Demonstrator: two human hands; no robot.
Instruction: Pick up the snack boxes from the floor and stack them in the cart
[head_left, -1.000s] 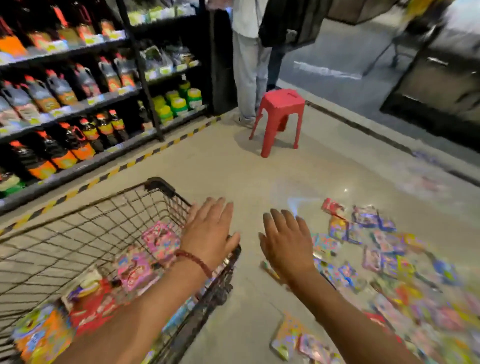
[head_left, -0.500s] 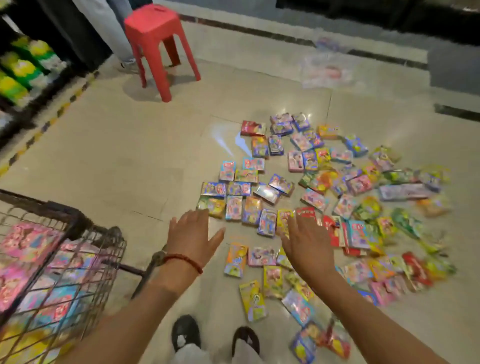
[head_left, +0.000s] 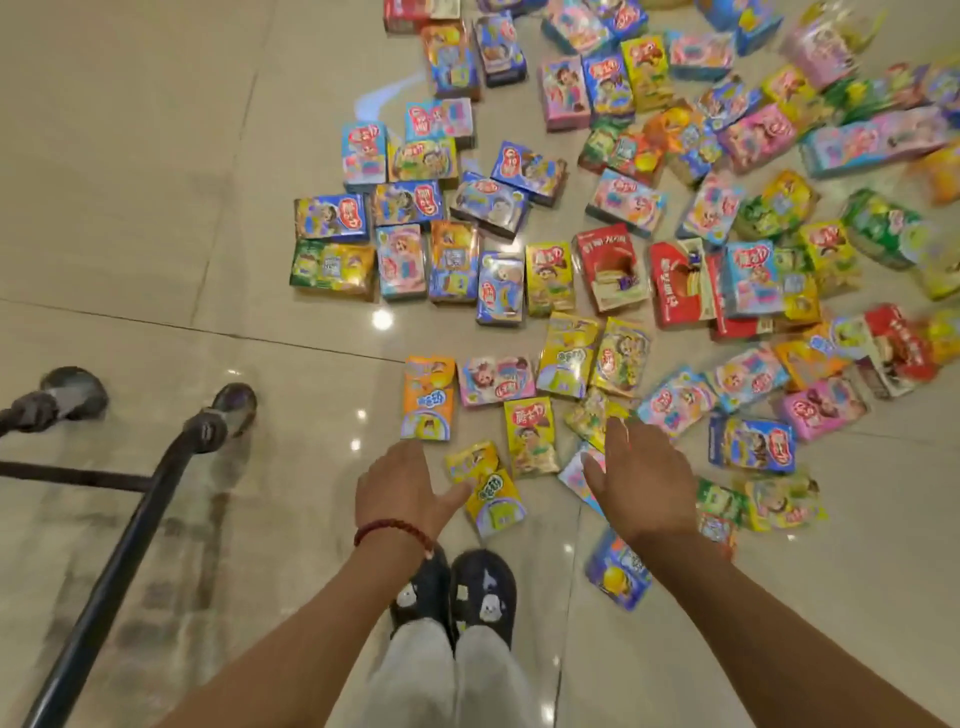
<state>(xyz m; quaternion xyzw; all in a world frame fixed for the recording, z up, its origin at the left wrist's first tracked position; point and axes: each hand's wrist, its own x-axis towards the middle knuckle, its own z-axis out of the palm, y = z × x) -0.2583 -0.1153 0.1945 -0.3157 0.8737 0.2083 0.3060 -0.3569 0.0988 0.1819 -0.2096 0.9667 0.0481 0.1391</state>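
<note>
Hands both spread flat, fingers straight, gripping nothing: left hand (head_left: 402, 493) low over the floor beside a yellow box (head_left: 491, 499), right hand (head_left: 636, 480) over the near edge of the scattered snack boxes (head_left: 571, 291). Palms turned down, probably to gather the closest boxes first. Boxes strewn flat across the tiled floor (head_left: 130, 182); only the cart (head_left: 119, 519) frame and wheels visible at left, near enough for short transfers.

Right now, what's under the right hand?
The right hand hovers open over a pale pink-blue snack box and yellow boxes. Its palm covers their remaining parts.
</note>
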